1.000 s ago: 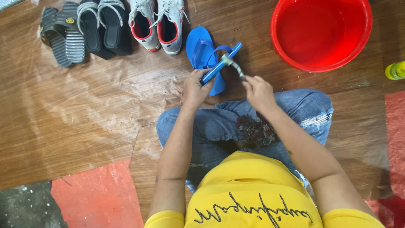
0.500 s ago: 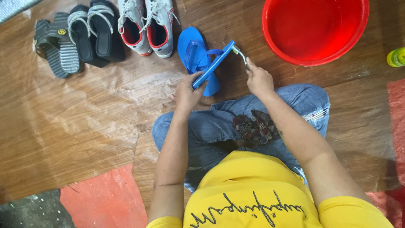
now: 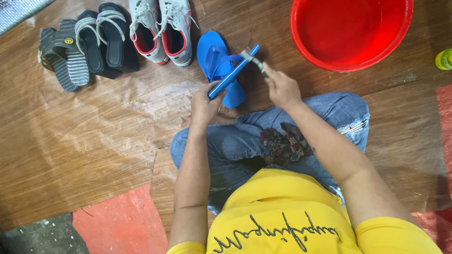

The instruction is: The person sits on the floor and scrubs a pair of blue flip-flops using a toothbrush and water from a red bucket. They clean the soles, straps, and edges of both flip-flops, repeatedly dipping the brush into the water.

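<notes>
Head view looks straight down on a seated person in a yellow shirt and torn blue jeans on a brown wood-grain floor point(image 3: 94, 141). At the top right a round red plastic basin point(image 3: 351, 30) stands on the floor; its inside shows only red wall and bottom, and whether it holds water cannot be told. A blue rubber flip-flop held on edge point(image 3: 234, 72) is lifted above the floor in front of the knees, its long axis running on a diagonal from lower left to upper right, the far end pointing toward the basin. The left hand point(image 3: 205, 104) grips its lower end with the fingers curled and pressed around the sole. The right hand point(image 3: 281, 87) has its fingers closed on a small grey brush-like tool point(image 3: 252, 57), whose head touches the upper end of the flip-flop. Under that one, a second blue flip-flop point(image 3: 214, 54) lies flat, strap up, its length running away from the person. Left of it, in a row along the top edge, stand a pair of grey and red sneakers point(image 3: 162, 28), a pair of black sandals with grey straps point(image 3: 106, 40) and a dark ribbed slipper point(image 3: 59, 59). A yellow-green bottle point(image 3: 444, 59) sits at the right edge. Open floor spreads to the left of the knees, down to a red patch point(image 3: 122, 226) at the bottom.
</notes>
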